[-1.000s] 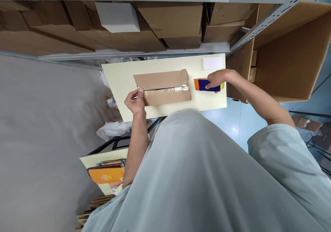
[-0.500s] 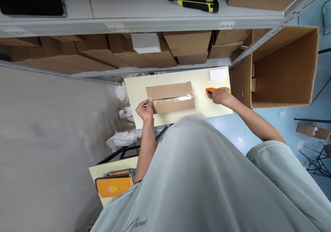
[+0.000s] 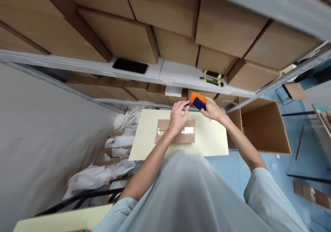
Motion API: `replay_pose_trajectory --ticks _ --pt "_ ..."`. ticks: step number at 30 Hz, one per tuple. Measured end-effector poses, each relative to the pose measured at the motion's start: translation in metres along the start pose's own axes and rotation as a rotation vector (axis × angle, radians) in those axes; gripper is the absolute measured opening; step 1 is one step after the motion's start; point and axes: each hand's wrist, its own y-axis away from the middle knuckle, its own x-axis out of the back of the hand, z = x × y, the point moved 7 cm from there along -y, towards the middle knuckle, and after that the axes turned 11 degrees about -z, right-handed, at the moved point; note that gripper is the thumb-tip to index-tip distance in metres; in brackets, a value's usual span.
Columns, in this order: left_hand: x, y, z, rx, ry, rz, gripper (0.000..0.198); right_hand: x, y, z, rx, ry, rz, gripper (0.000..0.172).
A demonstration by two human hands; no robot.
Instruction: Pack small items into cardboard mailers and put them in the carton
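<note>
My right hand (image 3: 212, 110) is wrapped round an orange and dark blue tape dispenser (image 3: 198, 101), raised above the far side of the pale yellow table (image 3: 212, 144). My left hand (image 3: 178, 116) is at the dispenser's front end, with its fingers stretched out and the thumb apart. Whether its fingertips touch the dispenser or the tape, I cannot tell. Below my left hand a flat brown cardboard box (image 3: 190, 139) lies on the table, partly covered by that hand and forearm. Shiny clear tape (image 3: 188, 130) runs along its top.
A metal shelf (image 3: 178, 70) crosses behind the table, bearing cardboard boxes, a black phone (image 3: 130, 66) and two yellow-black utility knives (image 3: 212, 81). A large open carton (image 3: 266, 127) stands to the right. White wrapping material (image 3: 103, 173) is heaped at the left.
My left hand has left the box's left end and moved up and right to the dispenser. My right hand has lifted the dispenser and brought it leftward. The view has tilted up.
</note>
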Motion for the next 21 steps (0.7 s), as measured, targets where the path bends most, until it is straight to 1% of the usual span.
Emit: replay_pose_trajectory --ticks 1,2,3,5,6,8,10,12,14,15,17,18,19,21 --pt "0.000 -0.020 0.017 -0.056 0.002 0.015 0.035 0.019 -0.010 -0.014 0.044 0.006 0.050 0.052" --pt "0.001 -0.038 0.029 -0.083 0.005 0.037 0.037 0.038 -0.020 -0.027 0.084 0.011 0.101 0.051" --pt "0.004 -0.055 0.037 -0.092 0.013 0.060 0.041 0.056 -0.030 -0.040 0.115 0.017 0.148 0.050" --pt "0.012 -0.081 0.044 -0.082 0.033 0.094 0.050 0.087 -0.051 -0.060 0.136 0.045 0.217 0.046" --pt "0.016 -0.089 0.045 -0.077 0.044 0.098 0.053 0.100 -0.062 -0.068 0.132 0.069 0.236 0.045" --pt "0.023 -0.097 0.049 -0.087 0.059 0.090 0.057 0.118 -0.084 -0.080 0.100 0.123 0.224 0.043" --pt "0.027 -0.093 0.055 -0.120 0.062 0.075 0.055 0.128 -0.105 -0.086 0.057 0.156 0.184 0.041" --pt "0.030 -0.081 0.060 -0.148 0.058 0.060 0.051 0.131 -0.124 -0.089 0.017 0.161 0.151 0.040" --pt "0.032 -0.065 0.059 -0.141 0.053 0.043 0.047 0.130 -0.138 -0.092 0.000 0.159 0.145 0.041" --pt "0.033 -0.058 0.055 -0.123 0.053 0.034 0.046 0.129 -0.144 -0.092 -0.002 0.157 0.144 0.043" --pt "0.037 -0.042 0.040 -0.069 0.057 0.021 0.044 0.123 -0.151 -0.092 0.001 0.156 0.144 0.048" --pt "0.039 -0.034 0.029 -0.036 0.063 0.017 0.043 0.119 -0.152 -0.091 0.006 0.151 0.159 0.052" --pt "0.043 -0.024 0.016 0.001 0.069 0.016 0.043 0.115 -0.149 -0.089 0.014 0.135 0.199 0.057" --pt "0.052 0.003 -0.019 0.092 0.083 0.023 0.043 0.103 -0.135 -0.080 0.035 0.065 0.351 0.064"
